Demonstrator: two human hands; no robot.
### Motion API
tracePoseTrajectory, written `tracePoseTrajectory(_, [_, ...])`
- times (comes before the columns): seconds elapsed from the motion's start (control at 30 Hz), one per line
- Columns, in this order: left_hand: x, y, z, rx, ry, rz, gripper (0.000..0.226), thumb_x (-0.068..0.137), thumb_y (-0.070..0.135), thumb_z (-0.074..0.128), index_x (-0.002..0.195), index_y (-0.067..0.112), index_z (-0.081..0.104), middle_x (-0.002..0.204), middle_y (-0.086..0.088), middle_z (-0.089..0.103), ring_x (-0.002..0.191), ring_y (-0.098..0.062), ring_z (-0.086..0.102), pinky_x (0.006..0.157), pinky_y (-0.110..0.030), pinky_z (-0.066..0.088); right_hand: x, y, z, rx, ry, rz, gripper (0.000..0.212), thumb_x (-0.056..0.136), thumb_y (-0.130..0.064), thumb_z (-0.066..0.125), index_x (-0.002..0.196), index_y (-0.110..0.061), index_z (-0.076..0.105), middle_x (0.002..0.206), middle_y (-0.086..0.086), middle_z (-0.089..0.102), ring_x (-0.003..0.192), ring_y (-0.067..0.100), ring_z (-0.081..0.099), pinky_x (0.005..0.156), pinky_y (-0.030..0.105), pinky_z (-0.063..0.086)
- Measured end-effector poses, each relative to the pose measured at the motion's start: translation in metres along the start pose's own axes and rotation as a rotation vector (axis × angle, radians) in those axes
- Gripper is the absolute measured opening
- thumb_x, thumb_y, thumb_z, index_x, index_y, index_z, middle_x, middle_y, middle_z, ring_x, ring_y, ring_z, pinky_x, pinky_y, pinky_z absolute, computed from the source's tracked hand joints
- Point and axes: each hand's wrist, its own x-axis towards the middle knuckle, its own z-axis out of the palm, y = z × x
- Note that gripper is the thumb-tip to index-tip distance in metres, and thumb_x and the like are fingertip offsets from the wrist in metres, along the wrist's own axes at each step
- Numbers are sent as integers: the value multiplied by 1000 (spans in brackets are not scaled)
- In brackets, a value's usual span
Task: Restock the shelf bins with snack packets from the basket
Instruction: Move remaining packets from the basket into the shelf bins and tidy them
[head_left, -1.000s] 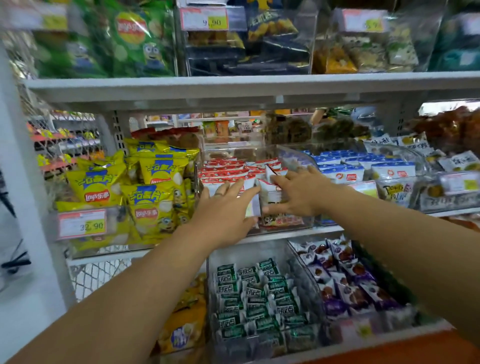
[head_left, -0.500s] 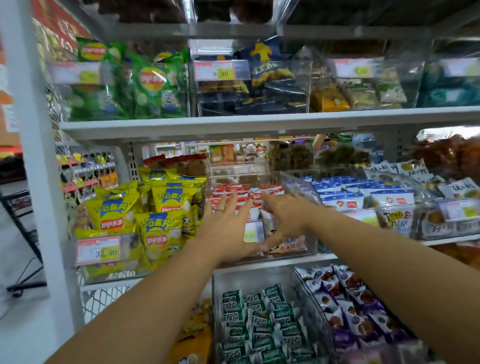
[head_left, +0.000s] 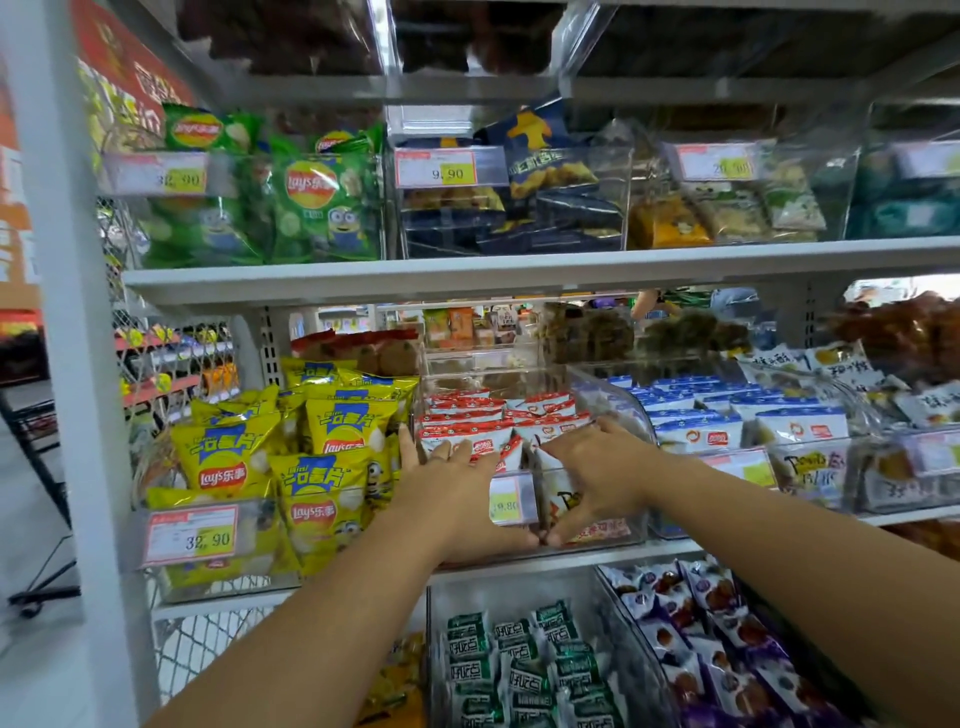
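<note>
Small red-and-white plastic snack packets (head_left: 483, 415) sit packed in rows inside the clear plastic bin (head_left: 608, 392). They look light, crinkly and slippery, so I'd pinch the sealed edges. Left hand (head_left: 452, 483) and right hand (head_left: 597, 467) are both spread flat against the bin's front, gripping nothing

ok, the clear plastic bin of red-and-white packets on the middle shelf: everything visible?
Transparent, rigid-looking clear plastic bin, open-topped, right wall curving down to the front. It sits upright on the white middle shelf, between yellow chip bags and blue-and-white packets. Rows of red-and-white packets fill it; a price label is on its front. Left hand and right hand lie spread against the front, thumbs near its base.
</note>
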Motion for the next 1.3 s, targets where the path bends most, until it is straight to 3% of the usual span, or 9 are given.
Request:
tracePoseTrajectory(0.23, [-6,3,1,-85,98,-43,95,78,85,34,154,35,7,164,-1,6,151,-26,6,111,-69,-5,-25,-8,1,134,282,-7,112,59,-86,58,150,-27,31,155,-6,36,142,16,31,121,47,15])
tracePoseTrajectory(0.4, [-25,7,13,-147,362,47,70,90,65,42,150,38,18,160,6,18,148,-19,15,116,-62,1,-48,-12,4,186,471,32,60,79,-58,67,128,-24,59,124,-4,60,116,16,52,100,36,45])
tracePoseTrajectory(0.5, [-31,10,19,-152,394,97,63,91,58,43,147,35,28,151,9,32,142,-16,28,117,-61,2,-44,-7,-11,264,324,94,43,76,-54,72,108,-26,63,104,-7,63,92,11,56,79,28,50])
tracePoseTrajectory(0.6, [-30,10,20,-172,377,100,63,91,57,43,148,34,27,149,11,34,141,-14,29,117,-61,1,-30,-4,-22,275,96,77,37,73,-52,76,94,-27,59,87,-11,58,78,7,53,66,24,42])
tracePoseTrajectory(0.73, [-30,10,21,-165,369,105,65,92,58,44,148,36,22,149,13,33,141,-13,30,117,-62,-2,-10,3,-21,349,-194,152,40,65,-52,83,91,-30,62,93,-11,61,90,16,63,79,33,55])
tracePoseTrajectory(0.83, [-31,12,21,-171,353,102,67,92,59,42,150,35,20,151,13,30,142,-14,28,116,-62,-6,1,3,-30,319,-308,156,37,62,-57,83,83,-32,67,94,-11,69,92,13,66,84,35,55])
tracePoseTrajectory(0.97, [-31,11,19,-178,330,102,68,92,58,44,151,34,19,151,12,29,143,-14,26,116,-62,-6,7,1,-35,369,-367,207,53,59,-57,84,99,-23,74,100,-6,74,90,13,69,82,33,58])
tracePoseTrajectory(1.1, [-32,10,16,-177,316,97,69,92,56,45,151,33,20,152,11,29,143,-15,26,116,-63,-4,2,-2,-32,323,-303,209,47,69,-55,79,101,-22,73,99,-6,72,92,12,67,85,33,54])
tracePoseTrajectory(1.3, [-40,10,3,-217,426,131,58,92,46,49,145,34,33,149,9,35,139,-16,32,118,-58,5,-41,-6,-54,221,120,170,26,87,-43,67,100,-21,71,98,-2,71,86,12,64,84,32,55])
